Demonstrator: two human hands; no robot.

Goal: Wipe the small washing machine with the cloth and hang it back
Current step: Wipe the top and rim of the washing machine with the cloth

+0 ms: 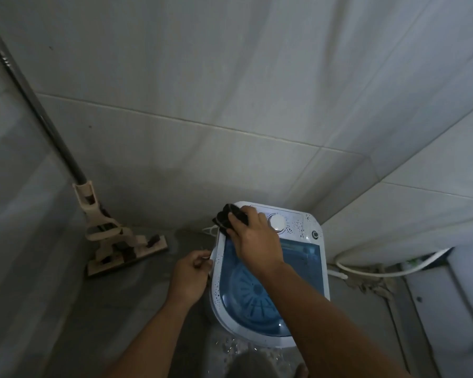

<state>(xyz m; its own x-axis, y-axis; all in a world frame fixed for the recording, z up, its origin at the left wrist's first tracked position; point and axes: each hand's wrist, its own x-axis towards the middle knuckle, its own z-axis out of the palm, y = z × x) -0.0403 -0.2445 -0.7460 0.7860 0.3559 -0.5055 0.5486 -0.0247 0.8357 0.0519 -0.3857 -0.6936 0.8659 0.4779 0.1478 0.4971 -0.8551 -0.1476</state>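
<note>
- Nearest the camera, both forearms reach down and forward over the small washing machine (pixel 306 332), which stands on the wet grey floor (pixel 137 309) in a tiled corner
- The machine's translucent blue lid (pixel 260 290) is shut, and the ribbed wash plate shows through it; white speckles dot the white rim, so wiping looks only part done
- The left hand (pixel 189 276) is at the machine's left edge with fingers curled and pinched on the white rim or a thin strip there; blur hides exactly what it nips. The hold looks meant to steady the light machine while the other hand rubs
- The right hand (pixel 253 241) crosses the lid to the far left corner of the top panel, palm down, fingers closed over the cloth (pixel 225 218)
- The cloth is dark and bunched, pressed on that corner and spilling over the edge, so this looks like the wiping step, with the control end being cleaned
- Just right of the cloth sits the round white dial (pixel 277 222), uncovered, and further right a small round port (pixel 315 235)
- Beyond, to the left, a beige flat mop (pixel 126 249) leans into the corner, its metal handle (pixel 33 105) rising up the wall
- To the right, a white hose (pixel 388 271) trails along the base of the tiled wall (pixel 230 91)
- No hook or rail for hanging the cloth is in view, so that step is still to come
</note>
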